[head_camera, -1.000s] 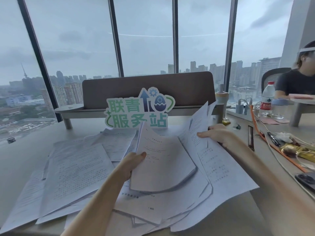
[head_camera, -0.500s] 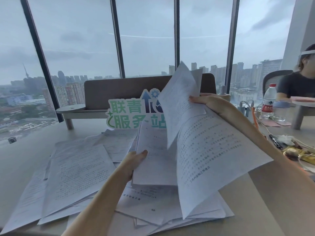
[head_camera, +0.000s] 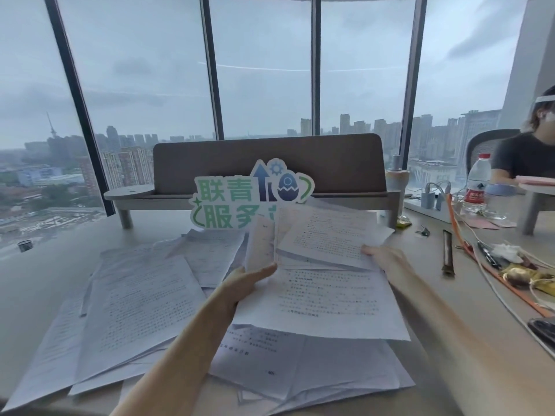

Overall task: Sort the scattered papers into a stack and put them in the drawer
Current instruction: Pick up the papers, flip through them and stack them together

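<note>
Printed white papers lie scattered over the desk [head_camera: 480,355]. One big overlapping heap [head_camera: 132,307] lies to the left and more sheets [head_camera: 288,364] lie under my forearms. My left hand [head_camera: 243,288] pinches the left edge of a bundle of sheets [head_camera: 318,298] held above the desk, thumb on top. My right hand [head_camera: 386,258] grips the right edge of the top sheets [head_camera: 327,235] of that bundle, which fan up and away from me. No drawer is in view.
A green and white cut-out sign [head_camera: 240,199] stands behind the papers, in front of a brown desk riser [head_camera: 270,163]. To the right lie cables, a pen, a water bottle [head_camera: 477,184] and a phone [head_camera: 543,328]. A person sits at the far right.
My right hand lifted sheets from the right side high over the desk, then brought them down onto the bundle in my left hand. The left hand stayed nearly in place.
</note>
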